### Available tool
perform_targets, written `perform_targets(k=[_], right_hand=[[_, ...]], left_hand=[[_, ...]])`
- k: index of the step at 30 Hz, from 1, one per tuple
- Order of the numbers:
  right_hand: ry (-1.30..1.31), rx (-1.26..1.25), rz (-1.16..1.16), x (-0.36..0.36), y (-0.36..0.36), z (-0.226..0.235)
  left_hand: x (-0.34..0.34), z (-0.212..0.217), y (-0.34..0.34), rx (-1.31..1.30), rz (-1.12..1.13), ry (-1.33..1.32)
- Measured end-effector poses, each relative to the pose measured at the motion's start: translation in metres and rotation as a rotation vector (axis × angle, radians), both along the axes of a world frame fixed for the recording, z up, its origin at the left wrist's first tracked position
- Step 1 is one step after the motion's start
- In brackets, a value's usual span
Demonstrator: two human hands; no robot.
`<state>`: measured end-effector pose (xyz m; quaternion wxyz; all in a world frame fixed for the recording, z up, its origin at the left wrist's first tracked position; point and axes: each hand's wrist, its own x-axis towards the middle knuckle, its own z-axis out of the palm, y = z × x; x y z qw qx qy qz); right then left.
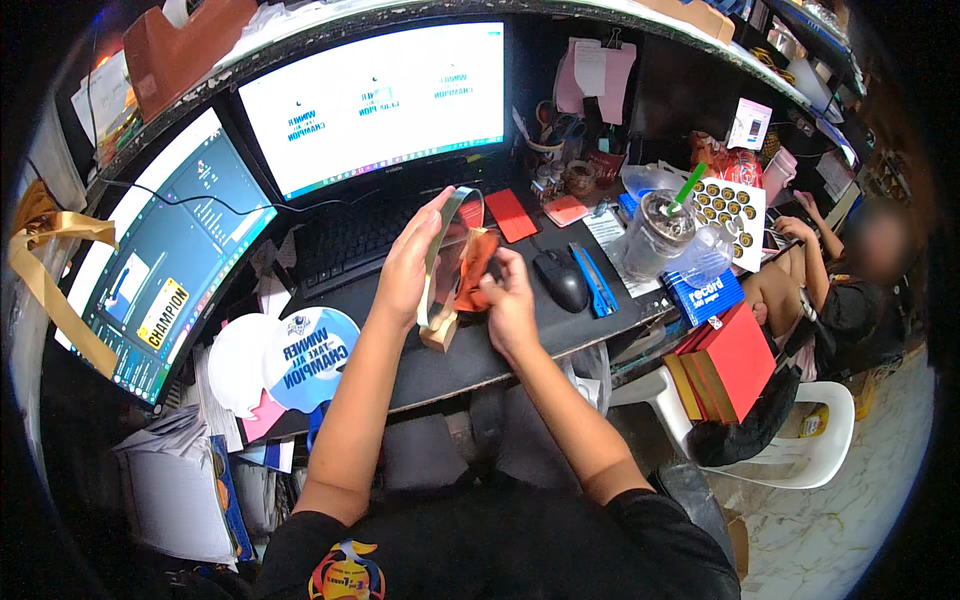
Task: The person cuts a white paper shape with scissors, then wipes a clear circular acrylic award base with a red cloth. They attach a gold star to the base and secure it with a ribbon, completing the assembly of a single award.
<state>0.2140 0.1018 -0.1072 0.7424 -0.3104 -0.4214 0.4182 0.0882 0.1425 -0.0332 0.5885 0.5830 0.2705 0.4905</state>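
Above the desk's front edge, my left hand (408, 262) holds a clear, curved-top plaque (446, 245) upright by its side, its long fingers flat along the edge. The plaque has a light wood-coloured block (438, 333) at its foot. My right hand (510, 303) grips a crumpled orange cloth (474, 268) against the plaque's right side; part of the cloth is hidden behind the fingers. A black mouse (561, 281) and a blue cutter knife (594, 281) lie just right of my right hand. Behind my hands is a black keyboard (345, 240).
Two lit monitors (400, 110) stand at the back and left. A plastic cup (655, 240) with a green straw is at the right, near a blue book (700, 297). Red folders (738, 360) rest on a white chair (830, 420). A seated person (870, 290) is at far right.
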Motion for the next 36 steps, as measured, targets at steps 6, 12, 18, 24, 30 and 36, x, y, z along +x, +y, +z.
perform_targets(k=[6, 12, 18, 24, 30, 36], right_hand=[[0.192, -0.017, 0.535, -0.015, -0.048, -0.002], [0.2, -0.191, 0.16, 0.015, 0.004, -0.035], [-0.465, -0.367, -0.316, 0.008, 0.035, -0.049], [-0.67, -0.358, -0.354, 0.018, 0.037, -0.041], [-0.808, -0.277, -0.336, 0.004, 0.023, -0.032], [-0.772, -0.089, -0.383, -0.018, -0.027, -0.031]], left_hand=[[-0.004, 0.004, 0.003, 0.087, 0.077, 0.078], [-0.007, 0.008, 0.005, 0.449, 0.299, 0.397], [0.006, 0.004, 0.003, 0.371, 0.293, 0.242], [0.006, 0.0, 0.006, 0.351, 0.302, 0.242], [0.008, -0.002, 0.006, 0.322, 0.296, 0.152], [0.012, -0.004, 0.006, 0.294, 0.263, 0.074]])
